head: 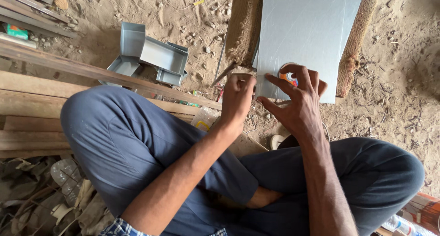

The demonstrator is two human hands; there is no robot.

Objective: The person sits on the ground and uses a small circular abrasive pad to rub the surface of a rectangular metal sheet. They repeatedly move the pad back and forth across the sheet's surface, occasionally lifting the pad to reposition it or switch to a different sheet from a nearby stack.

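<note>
A grey sheet of metal (302, 29) lies on a coarse brown mat (245, 25) on the sandy ground in front of my crossed legs. My right hand (298, 100) is spread over the sheet's near edge, fingers pressing a small round disc (288, 75) with orange and blue markings flat onto it. My left hand (237, 96) is closed at the sheet's left near corner, pinching something thin that I cannot make out; a slim dark metal rod (223, 74) lies just left of it.
Folded grey sheet-metal pieces (149, 52) sit on the sand at upper left. Long wooden planks (55, 80) run along the left. Plastic bottles and scrap (66, 176) lie lower left. Another bottle (403, 224) is at lower right.
</note>
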